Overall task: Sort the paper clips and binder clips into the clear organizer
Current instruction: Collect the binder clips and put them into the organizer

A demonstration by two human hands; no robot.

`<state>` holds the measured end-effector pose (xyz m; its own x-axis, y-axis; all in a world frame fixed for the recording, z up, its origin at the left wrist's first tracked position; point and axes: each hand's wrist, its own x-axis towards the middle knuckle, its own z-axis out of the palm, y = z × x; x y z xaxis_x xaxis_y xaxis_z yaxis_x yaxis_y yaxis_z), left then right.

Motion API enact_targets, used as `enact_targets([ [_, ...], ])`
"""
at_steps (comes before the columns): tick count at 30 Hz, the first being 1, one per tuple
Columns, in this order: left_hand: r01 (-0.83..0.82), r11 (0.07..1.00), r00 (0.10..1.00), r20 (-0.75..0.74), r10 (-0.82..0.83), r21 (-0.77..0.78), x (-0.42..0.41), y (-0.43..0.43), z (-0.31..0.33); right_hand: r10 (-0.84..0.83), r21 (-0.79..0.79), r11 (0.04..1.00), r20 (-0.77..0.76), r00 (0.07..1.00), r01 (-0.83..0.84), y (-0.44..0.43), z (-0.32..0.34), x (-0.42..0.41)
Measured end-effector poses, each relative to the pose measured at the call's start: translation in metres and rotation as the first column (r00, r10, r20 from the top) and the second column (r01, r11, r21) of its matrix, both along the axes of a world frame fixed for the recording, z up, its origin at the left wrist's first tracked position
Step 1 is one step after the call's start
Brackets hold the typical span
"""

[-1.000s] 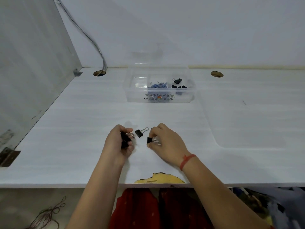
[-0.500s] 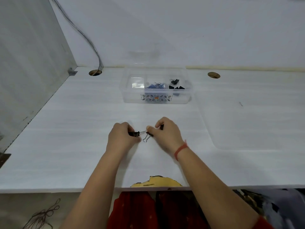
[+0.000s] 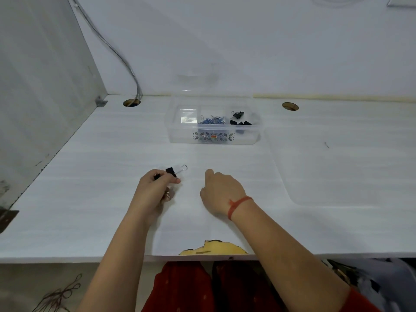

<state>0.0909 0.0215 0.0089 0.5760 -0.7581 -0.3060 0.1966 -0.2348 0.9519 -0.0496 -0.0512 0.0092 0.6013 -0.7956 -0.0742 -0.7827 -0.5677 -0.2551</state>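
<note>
Scene: a person sits at a white table [image 3: 101, 188] with both bare hands out over it; the clear organizer [image 3: 213, 126] stands at the far side, near the wall.
Left hand: the left hand [image 3: 155, 190] has its grip pinched on a black binder clip [image 3: 171, 171], thumb and forefinger on the black body. A second dark shape shows between the curled fingers, probably another clip, though too little of it is visible to be sure.
Clip axis: the clip's wire handle [image 3: 182, 168] sticks out beyond the fingers, pointing up and to the right, roughly toward the organizer.
Right hand: the right hand [image 3: 221, 192] rests on the table just right of the left, fingers curled under, back of the hand to the camera. Whether its grip holds anything cannot be told.
Organizer contents: blue paper clips [image 3: 211, 120] fill the middle compartment; black binder clips [image 3: 239, 119] lie in the right compartment; the left compartment looks bare apart from glare.
Key relation: the right compartment lies ahead and to the right of the left hand, well apart from it. The right hand is the nearer of the two to that compartment.
Likely next move: carry the held clip forward and rightward over the front wall and drop it among the black clips.
Loose items: none seen on the table.
</note>
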Motion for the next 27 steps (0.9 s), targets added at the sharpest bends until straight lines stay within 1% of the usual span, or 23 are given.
enact_targets([
  [2, -0.072, 0.992, 0.981, -0.187, 0.051, -0.105, -0.002, 0.003, 0.002, 0.015, -0.129, 0.991, -0.055, 0.998, -0.022, 0.004, -0.004, 0.004],
  [3, -0.111, 0.983, 0.96, -0.27, 0.068, -0.147, -0.004, 0.003, 0.002, 0.031, -0.168, 0.985, -0.078, 0.996, -0.043, 0.005, -0.006, 0.006],
  [5, -0.189, 0.96, 0.889, -0.452, 0.077, -0.208, -0.006, 0.004, 0.003, 0.069, -0.208, 0.974, -0.109, 0.992, -0.091, 0.006, -0.005, 0.005],
  [6, -0.221, 0.949, 0.838, -0.542, 0.067, -0.224, -0.007, 0.003, 0.003, 0.066, -0.188, 0.979, -0.067, 0.996, -0.078, 0.004, -0.004, 0.003],
  [7, -0.248, 0.941, 0.781, -0.622, 0.053, -0.231, -0.008, 0.002, 0.003, 0.024, -0.125, 0.992, 0.038, 0.999, -0.019, 0.001, -0.002, -0.001],
  [8, -0.271, 0.934, 0.721, -0.692, 0.036, -0.233, -0.009, 0.002, 0.003, -0.06, -0.01, 0.998, 0.175, 0.983, 0.062, -0.003, 0.0, -0.004],
  [9, -0.292, 0.927, 0.658, -0.753, 0.017, -0.234, -0.01, 0.002, 0.002, -0.203, 0.193, 0.971, 0.333, 0.921, 0.144, -0.008, 0.001, -0.007],
  [10, -0.308, 0.921, 0.602, -0.798, -0.006, -0.239, -0.012, 0.002, 0.003, -0.414, 0.481, 0.861, 0.474, 0.777, 0.165, -0.014, 0.003, -0.01],
  [11, -0.326, 0.914, 0.555, -0.832, -0.022, -0.242, -0.015, 0.001, 0.003, -0.648, 0.759, 0.647, 0.498, 0.576, 0.071, -0.018, 0.006, -0.013],
  [12, -0.344, 0.907, 0.518, -0.855, -0.032, -0.242, -0.018, 0.0, 0.004, -0.828, 0.908, 0.404, 0.414, 0.378, -0.11, -0.02, 0.007, -0.017],
  [13, -0.361, 0.9, 0.491, -0.87, -0.04, -0.245, -0.021, -0.001, 0.004, -0.93, 0.93, 0.217, 0.289, 0.227, -0.297, -0.021, 0.007, -0.021],
  [14, -0.372, 0.895, 0.471, -0.881, -0.047, -0.246, -0.024, -0.003, 0.004, -0.975, 0.893, 0.116, 0.185, 0.12, -0.435, -0.022, 0.005, -0.025],
  [15, -0.37, 0.896, 0.463, -0.885, -0.049, -0.244, -0.025, -0.004, 0.004, -0.994, 0.851, 0.066, 0.103, 0.043, -0.521, -0.023, 0.003, -0.027],
  [17, -0.357, 0.911, 0.462, -0.887, -0.02, -0.207, -0.03, -0.011, 0.008, -0.997, 0.793, 0.04, -0.005, -0.072, -0.608, -0.025, 0.004, -0.029],
  [18, -0.353, 0.922, 0.462, -0.887, 0.024, -0.159, -0.032, -0.017, 0.012, -0.991, 0.782, 0.047, -0.04, -0.126, -0.621, -0.028, 0.008, -0.03],
  [20, -0.332, 0.943, 0.451, -0.883, 0.132, -0.029, -0.036, -0.034, 0.025, -0.979, 0.785, 0.087, -0.047, -0.199, -0.613, -0.04, 0.023, -0.029],
  [22, -0.309, 0.95, 0.42, -0.89, 0.179, 0.045, -0.041, -0.058, 0.046, -0.974, 0.796, 0.134, -0.003, -0.226, -0.59, -0.06, 0.043, -0.027],
  [25, -0.295, 0.955, 0.393, -0.911, 0.126, 0.005, -0.045, -0.106, 0.081, -0.963, 0.804, 0.232, 0.11, -0.247, -0.547, -0.097, 0.08, -0.024],
  [27, -0.279, 0.96, 0.411, -0.907, 0.092, -0.029, -0.046, -0.146, 0.1, -0.945, 0.821, 0.303, 0.196, -0.26, -0.483, -0.127, 0.099, -0.02],
])
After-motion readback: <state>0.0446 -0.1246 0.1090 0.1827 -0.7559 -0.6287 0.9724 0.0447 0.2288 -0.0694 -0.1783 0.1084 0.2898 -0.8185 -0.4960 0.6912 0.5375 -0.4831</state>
